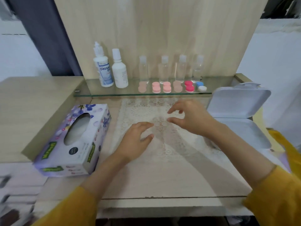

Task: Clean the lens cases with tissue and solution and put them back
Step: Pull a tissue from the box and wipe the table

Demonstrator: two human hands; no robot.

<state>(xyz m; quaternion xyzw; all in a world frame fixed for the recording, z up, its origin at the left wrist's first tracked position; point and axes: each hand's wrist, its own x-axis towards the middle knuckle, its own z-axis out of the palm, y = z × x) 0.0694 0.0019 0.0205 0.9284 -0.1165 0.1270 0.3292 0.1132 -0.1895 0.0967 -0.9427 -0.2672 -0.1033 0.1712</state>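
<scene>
Several lens cases stand in a row on the glass shelf [114, 93]: pale peach [142, 87], pink [156, 87], pink [167, 87], peach [177, 86], red [189, 86] and blue-white [201, 86]. Two white solution bottles [103, 69] [119, 70] stand at the shelf's left. The tissue box [73, 141] lies at the left of the table. My left hand [135, 141] hovers over the lace mat [143, 111] with relaxed fingers, holding nothing. My right hand [190, 118] is above the mat, fingers loosely spread, also empty.
Several clear small bottles [163, 70] stand behind the cases. An open white hinged box [237, 111] sits at the right of the table. A wooden panel backs the shelf.
</scene>
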